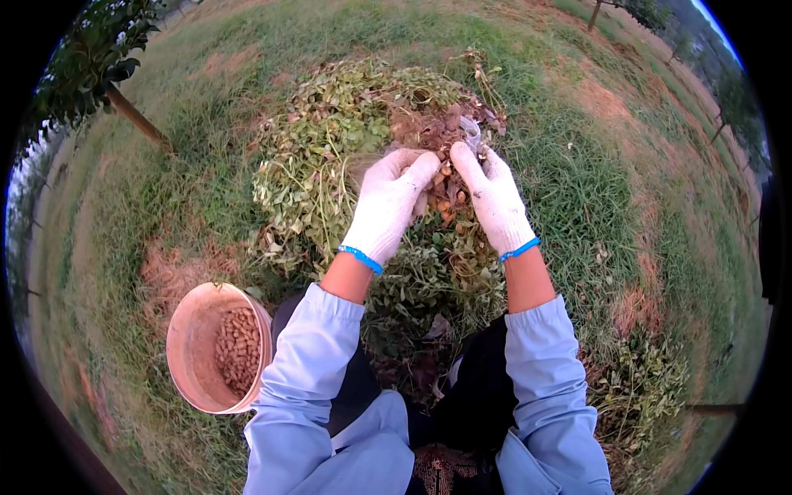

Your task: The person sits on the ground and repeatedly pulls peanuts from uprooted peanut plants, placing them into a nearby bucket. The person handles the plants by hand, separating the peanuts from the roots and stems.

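Both my hands wear white knit gloves with blue cuff edges. My left hand (pixel 396 195) is closed around part of an uprooted peanut plant, with blurred stems trailing out to its left. Beside it, my right hand (pixel 492 192) reaches in among the roots, its thumb pointing toward the pods. Its fingertips are partly hidden, so its grip is unclear. Between the hands hang several peanut pods (pixel 444 179) with soil on them. A tangle of brown roots (pixel 427 127) lies just beyond. Under and around the hands spreads a heap of wilted peanut plants (pixel 315 133).
A pale plastic bucket (pixel 192 352) stands at my left, partly filled with loose peanuts (pixel 239 349). A tree trunk (pixel 139 117) rises at the upper left. More pulled plants (pixel 643 383) lie at the right on the grass (pixel 575 185). My knees flank the near side of the heap.
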### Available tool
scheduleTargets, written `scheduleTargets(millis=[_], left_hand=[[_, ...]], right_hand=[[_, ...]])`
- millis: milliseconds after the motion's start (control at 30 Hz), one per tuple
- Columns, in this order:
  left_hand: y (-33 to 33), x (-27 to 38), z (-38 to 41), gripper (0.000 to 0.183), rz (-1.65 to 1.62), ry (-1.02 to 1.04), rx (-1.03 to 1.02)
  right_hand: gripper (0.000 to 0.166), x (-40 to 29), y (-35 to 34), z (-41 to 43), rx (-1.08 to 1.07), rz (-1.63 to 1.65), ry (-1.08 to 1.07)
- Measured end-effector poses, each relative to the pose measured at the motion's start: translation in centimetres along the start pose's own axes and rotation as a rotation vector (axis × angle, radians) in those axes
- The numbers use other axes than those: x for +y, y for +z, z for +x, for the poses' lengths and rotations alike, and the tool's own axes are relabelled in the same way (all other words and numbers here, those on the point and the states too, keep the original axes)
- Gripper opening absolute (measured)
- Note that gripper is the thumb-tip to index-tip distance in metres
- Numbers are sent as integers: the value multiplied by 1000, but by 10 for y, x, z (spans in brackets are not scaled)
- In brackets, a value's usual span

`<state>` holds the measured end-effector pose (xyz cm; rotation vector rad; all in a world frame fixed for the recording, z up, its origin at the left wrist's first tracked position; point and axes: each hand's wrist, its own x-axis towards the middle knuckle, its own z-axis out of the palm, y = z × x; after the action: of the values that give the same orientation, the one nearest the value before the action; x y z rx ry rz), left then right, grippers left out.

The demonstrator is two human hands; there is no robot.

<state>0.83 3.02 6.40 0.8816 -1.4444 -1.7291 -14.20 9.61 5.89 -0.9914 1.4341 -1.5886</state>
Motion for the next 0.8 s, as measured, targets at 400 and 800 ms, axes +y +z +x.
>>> scheduleTargets(millis=[400,800], left_hand=[[-17,-29,14,19,-612,-208,-145],[-1,-21,10,30,230,129,-73]], right_hand=[[52,-1,2,1,-90,38,76],[48,1,-1,3,-7,-21,92]])
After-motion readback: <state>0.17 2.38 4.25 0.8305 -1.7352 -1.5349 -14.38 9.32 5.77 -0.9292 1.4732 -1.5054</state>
